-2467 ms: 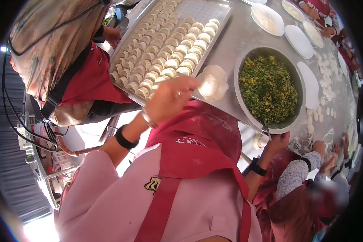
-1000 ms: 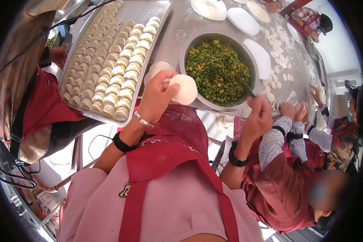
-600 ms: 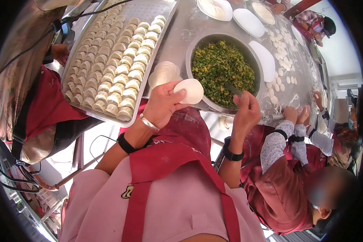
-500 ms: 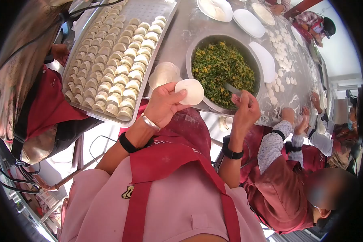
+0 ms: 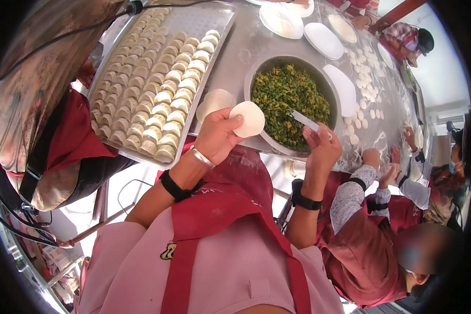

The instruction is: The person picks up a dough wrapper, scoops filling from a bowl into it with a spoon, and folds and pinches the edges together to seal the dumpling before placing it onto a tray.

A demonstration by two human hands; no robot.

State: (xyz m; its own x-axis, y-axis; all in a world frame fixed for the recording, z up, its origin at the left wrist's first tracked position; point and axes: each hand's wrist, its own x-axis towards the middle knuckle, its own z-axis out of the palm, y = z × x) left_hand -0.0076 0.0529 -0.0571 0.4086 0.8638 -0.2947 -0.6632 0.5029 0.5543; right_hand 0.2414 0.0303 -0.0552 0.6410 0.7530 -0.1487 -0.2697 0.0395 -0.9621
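A round, pale dough wrapper point(image 5: 249, 120) is pinched between the thumb and fingers of my left hand point(image 5: 217, 135). Just behind that hand lie more wrappers point(image 5: 214, 100) on the metal table point(image 5: 230, 63). My right hand point(image 5: 323, 149) grips a flat, light-coloured spatula point(image 5: 304, 121), whose tip is over the chopped green and yellow filling point(image 5: 288, 94). The filling sits in a large steel bowl point(image 5: 336, 99) in front of my hands. To the left, a metal tray point(image 5: 222, 39) carries several rows of folded dumplings point(image 5: 167, 97).
White plates point(image 5: 323, 41) stand beyond the bowl, and small dough discs point(image 5: 363, 78) are scattered on the floured table to the right. A co-worker point(image 5: 371, 246) works close on my right; another person point(image 5: 73, 131) stands at the left, beside the tray.
The spatula's tip has risen and now points left, with more of the blade showing. My left hand still holds the wrapper in nearly the same place. The view has shifted slightly.
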